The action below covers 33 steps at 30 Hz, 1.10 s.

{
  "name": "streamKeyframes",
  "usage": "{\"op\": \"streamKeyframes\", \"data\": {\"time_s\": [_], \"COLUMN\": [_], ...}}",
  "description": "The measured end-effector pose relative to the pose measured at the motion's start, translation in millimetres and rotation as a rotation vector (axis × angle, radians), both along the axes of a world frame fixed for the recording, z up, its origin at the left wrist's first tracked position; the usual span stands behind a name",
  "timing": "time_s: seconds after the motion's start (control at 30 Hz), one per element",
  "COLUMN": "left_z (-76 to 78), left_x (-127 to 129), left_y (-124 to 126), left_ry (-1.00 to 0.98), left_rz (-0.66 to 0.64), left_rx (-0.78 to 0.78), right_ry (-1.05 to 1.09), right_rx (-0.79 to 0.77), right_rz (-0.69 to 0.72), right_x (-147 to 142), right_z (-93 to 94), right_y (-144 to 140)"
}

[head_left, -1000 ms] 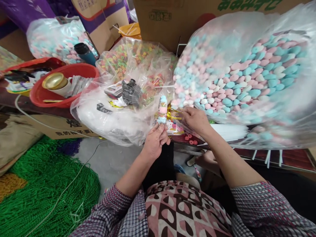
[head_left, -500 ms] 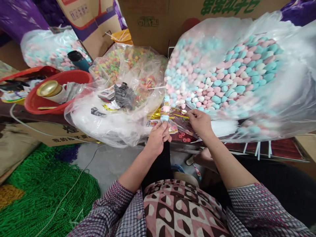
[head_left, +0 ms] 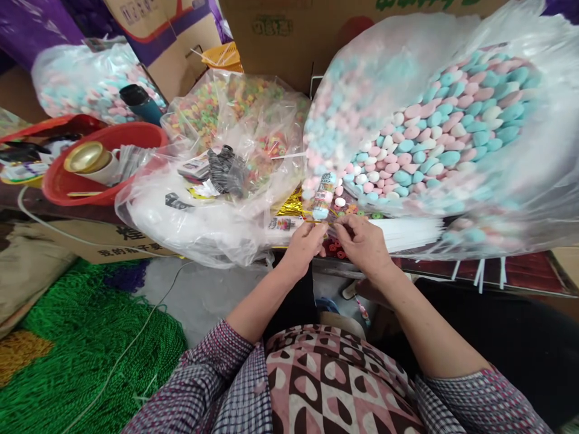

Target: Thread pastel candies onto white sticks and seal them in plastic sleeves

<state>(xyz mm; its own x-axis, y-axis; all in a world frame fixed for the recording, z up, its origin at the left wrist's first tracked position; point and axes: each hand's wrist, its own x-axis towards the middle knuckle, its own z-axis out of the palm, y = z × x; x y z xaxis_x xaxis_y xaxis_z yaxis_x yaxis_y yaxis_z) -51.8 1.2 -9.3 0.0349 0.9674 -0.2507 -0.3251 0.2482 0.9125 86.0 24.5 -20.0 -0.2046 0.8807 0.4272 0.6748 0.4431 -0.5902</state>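
My left hand (head_left: pixel 306 246) is closed at the lower end of an upright candy skewer (head_left: pixel 322 196), a stack of marshmallows in clear printed wrap. A thin gold twist tie (head_left: pixel 313 221) crosses just below the lowest blue marshmallow. My right hand (head_left: pixel 363 242) pinches at the tie's right side, its fingertips close to my left hand. How far the tie goes round the wrap I cannot tell. Behind lie more gold twist ties (head_left: pixel 290 204). Small red candy rings (head_left: pixel 335 248) rest on the table between my hands.
A big clear bag of pink, blue and white marshmallows (head_left: pixel 434 138) fills the right. White sticks (head_left: pixel 407 234) lie before it. On the left are a bag of coloured candy rings (head_left: pixel 203 117), a red basin (head_left: pixel 58 190) and green cord (head_left: pixel 99 343) on the floor.
My right hand has moved left and down to meet my left hand, bringing a gold twist tie to the wrap. My left hand and the skewer have shifted slightly right.
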Motion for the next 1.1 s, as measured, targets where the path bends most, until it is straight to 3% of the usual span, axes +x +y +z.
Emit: {"op": "streamKeyframes", "data": {"time_s": [0.13, 0.33, 0.43, 0.67, 0.83, 0.97, 1.1], "left_z": [-3.6, -6.4, -3.3, 10.7, 18.3, 18.2, 14.2], "left_x": [1, 2, 3, 0, -4, 0, 4], "left_y": [-1, -1, -2, -9, -14, -19, -23], "left_ry": [-0.031, 0.005, -0.078, -0.509, -0.594, -0.652, -0.684], "left_rz": [-0.002, -0.001, -0.033, -0.334, -0.504, -0.606, -0.613], "left_rx": [0.017, 0.047, 0.014, -0.232, -0.345, -0.408, -0.41], "right_ry": [0.064, 0.214, 0.286, 0.643, 0.743, 0.753, 0.823], "right_rx": [-0.062, -0.145, -0.197, -0.57, -0.682, -0.816, -0.821], "right_rz": [-0.047, 0.003, -0.03, 0.041, 0.216, 0.39, 0.34], "right_x": [-4, -3, -3, 1, 16, 30, 36], "right_z": [-1.1, 7.3, 10.7, 15.7, 23.1, 17.7, 5.2], "right_y": [-5, -14, -17, -20, -21, -19, -17]}}
